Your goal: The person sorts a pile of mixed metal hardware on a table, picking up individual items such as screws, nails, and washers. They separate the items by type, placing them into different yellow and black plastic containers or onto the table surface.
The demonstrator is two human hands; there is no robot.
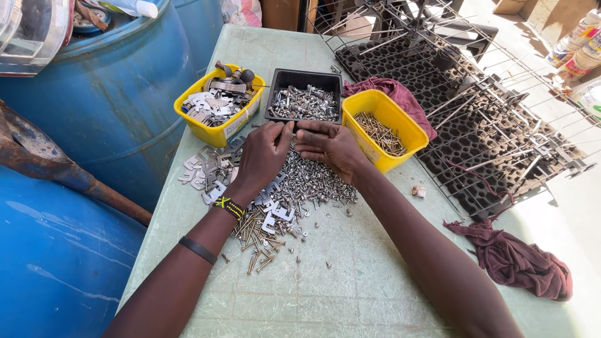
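I stand at a pale green table in hard sunlight, blue drums at my left, a black grid mat and maroon rag right.

Two bare forearms without sleeves end in bare hands, the left hand wearing a black-and-yellow beaded bracelet at the wrist and a plain black band higher up, the right hand unadorned.

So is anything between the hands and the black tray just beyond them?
Nothing visible. Both the left hand and right hand sit fingertip to fingertip over the screw pile, right at the near rim of the black tray, with no object in between.
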